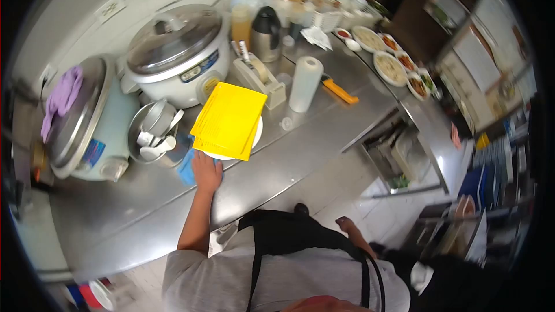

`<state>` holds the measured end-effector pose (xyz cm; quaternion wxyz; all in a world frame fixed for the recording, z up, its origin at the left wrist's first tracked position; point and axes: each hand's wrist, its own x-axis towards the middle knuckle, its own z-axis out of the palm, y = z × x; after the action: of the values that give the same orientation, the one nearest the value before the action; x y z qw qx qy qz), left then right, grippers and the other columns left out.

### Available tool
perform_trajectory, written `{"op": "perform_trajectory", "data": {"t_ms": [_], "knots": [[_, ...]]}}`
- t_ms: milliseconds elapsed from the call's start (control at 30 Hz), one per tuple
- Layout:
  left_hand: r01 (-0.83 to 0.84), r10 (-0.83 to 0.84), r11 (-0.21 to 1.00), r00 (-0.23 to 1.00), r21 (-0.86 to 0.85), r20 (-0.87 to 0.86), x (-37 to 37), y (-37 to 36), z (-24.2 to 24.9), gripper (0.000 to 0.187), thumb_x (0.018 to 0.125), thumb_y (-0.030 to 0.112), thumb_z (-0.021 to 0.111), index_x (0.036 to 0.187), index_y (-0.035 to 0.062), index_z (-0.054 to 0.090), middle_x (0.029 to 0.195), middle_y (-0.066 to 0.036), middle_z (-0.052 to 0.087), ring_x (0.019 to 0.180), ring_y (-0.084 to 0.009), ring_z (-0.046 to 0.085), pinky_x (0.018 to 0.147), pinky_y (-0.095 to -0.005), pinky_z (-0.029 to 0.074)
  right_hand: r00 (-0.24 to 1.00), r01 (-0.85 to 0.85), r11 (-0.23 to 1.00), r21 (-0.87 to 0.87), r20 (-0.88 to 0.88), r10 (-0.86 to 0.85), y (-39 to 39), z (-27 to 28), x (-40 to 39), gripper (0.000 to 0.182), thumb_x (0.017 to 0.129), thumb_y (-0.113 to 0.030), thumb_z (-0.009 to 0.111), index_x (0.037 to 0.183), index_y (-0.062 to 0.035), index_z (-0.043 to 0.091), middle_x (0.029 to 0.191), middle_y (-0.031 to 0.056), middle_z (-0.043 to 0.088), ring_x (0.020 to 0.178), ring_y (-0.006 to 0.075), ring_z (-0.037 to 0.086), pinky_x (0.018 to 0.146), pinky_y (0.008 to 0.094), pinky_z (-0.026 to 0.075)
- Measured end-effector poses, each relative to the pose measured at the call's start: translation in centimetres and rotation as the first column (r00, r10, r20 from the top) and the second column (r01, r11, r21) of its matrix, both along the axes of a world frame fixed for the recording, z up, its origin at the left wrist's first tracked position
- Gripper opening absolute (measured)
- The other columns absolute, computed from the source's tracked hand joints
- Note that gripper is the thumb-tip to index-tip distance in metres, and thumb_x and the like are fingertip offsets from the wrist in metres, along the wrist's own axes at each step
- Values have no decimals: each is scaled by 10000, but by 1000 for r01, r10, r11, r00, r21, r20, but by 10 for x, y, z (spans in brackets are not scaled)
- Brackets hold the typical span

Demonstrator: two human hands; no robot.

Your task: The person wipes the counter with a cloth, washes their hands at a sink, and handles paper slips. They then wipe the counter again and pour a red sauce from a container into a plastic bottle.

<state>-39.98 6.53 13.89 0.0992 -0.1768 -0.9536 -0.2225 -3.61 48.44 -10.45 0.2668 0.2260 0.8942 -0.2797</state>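
Observation:
My left hand [207, 172] is on the steel counter, fingers stretched forward and thumb apart, against the near edge of a stack of yellow papers [230, 120]. A blue cloth [187, 169] lies beside the hand and partly under it. The papers rest on a white plate [258, 133], whose rim shows at the right. Hanging at my side, away from the counter, my right hand [345, 224] has curled fingers, and nothing shows in it.
Two large rice cookers [179, 52] stand at the back left, near a metal bowl [136, 141] of scoops. Behind the papers are a tape dispenser [263, 84], a paper towel roll [306, 84] and an orange-handled knife [341, 91]. Food dishes [390, 69] line the right. An open bin [399, 159] sits below.

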Motion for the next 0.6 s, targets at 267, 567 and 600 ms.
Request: {"op": "perform_trajectory", "data": {"t_ms": [267,567,600], "knots": [[-292,292,946,956,-141,-21,105,61,-19,562,687,224,538,1174,6,361,1209,-253,320,1128,-404,278,923,-487,215,906,-424,904,-57,-22,423,93,29,-137,402,748,-363,459,987,-50,541,1014,163,533,982,291,480,835,336,379],[-139,145,987,987,78,-71,139,175,-32,476,668,146,558,1120,79,427,1179,-153,388,1103,-321,348,899,-430,285,643,-753,647,-117,75,762,125,30,-288,332,759,-278,416,920,-25,558,949,165,545,934,298,489,804,354,372],[-106,119,986,988,131,-99,141,173,-36,453,673,133,549,1109,76,439,1176,-148,393,1098,-311,355,896,-420,291,624,-769,630,-108,84,777,112,30,-300,330,757,-276,418,915,-24,559,941,166,545,925,300,490,797,356,374]]}}
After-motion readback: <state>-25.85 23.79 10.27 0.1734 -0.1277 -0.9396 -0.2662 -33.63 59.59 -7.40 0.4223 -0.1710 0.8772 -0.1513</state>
